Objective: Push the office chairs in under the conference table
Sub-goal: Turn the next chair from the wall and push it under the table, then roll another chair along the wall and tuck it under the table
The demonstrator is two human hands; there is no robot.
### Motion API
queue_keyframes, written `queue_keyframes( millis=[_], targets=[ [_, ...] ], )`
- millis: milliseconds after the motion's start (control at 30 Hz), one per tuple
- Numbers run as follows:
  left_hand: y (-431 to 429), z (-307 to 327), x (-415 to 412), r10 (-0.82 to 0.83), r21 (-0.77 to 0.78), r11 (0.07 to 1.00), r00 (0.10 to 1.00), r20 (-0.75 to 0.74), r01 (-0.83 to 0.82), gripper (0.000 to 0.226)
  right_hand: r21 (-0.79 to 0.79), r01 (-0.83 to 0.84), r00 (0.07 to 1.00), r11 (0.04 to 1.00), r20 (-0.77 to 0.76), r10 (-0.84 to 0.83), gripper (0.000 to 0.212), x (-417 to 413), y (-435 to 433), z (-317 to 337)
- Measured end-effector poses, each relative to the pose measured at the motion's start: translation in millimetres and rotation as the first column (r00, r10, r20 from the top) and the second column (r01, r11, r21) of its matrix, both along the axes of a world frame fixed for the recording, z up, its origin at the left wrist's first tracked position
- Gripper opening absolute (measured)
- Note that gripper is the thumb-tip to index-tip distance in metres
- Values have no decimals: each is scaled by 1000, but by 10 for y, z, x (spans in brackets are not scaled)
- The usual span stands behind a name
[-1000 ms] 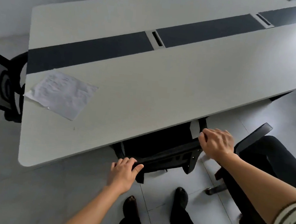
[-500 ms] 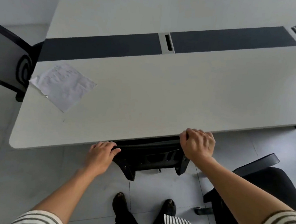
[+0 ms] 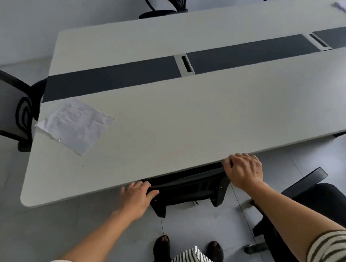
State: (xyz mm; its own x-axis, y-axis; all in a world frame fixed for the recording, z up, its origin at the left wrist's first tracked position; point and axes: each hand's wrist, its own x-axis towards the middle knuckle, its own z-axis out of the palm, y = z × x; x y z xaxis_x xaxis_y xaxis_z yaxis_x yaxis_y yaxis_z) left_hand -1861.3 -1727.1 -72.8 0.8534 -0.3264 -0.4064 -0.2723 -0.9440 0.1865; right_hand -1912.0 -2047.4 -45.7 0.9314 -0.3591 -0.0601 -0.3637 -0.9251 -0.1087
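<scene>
Head view is looking down over a long pale conference table (image 3: 190, 120) with a dark strip along its middle. Both hands are gripping the top edge of a black office chair (image 3: 191, 188), which is sitting almost wholly under the table's near edge, only its backrest top showing. At the backrest's left end the left hand (image 3: 137, 199) is curling its fingers (image 3: 143, 186) over the rim, thumb lying along the near side. At the right end the right hand (image 3: 243, 170) is closing over the corner, fingers pressed together and bent, knuckles touching the table edge. A crumpled sheet of paper (image 3: 76, 125) is lying near the table's left end. Just beside the person's right arm, a second chair (image 3: 325, 213) is standing out from the table. Two more chairs are waiting at the left end (image 3: 6, 104) and the far side (image 3: 170, 4). Dark shoes (image 3: 163, 247) are standing on the grey tiled floor (image 3: 8, 231).
</scene>
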Motion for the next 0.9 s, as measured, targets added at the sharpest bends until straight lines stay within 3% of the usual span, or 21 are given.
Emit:
queue_keyframes(
  millis=[200,400,500,667,900],
  targets=[
    [22,12,43,-133,-8,991,991,3,133,47,82,161,987,984,-18,-160,42,-183,103,-39],
    [-83,254,-43,-189,-308,928,977,95,209,24,320,237,935,917,181,-304,32,-932,460,186],
    [-254,412,-254,-255,-464,843,961,104,274,16,478,374,863,794,134,-487,17,-1562,593,282],
    [-474,499,-839,-415,-579,763,904,-99,287,4,582,526,734,620,57,-676,4,-2843,780,178],
    [-938,460,-1664,-525,-593,736,829,-194,327,17,634,690,431,349,28,-902,13,-4415,1092,123]
  ],
)
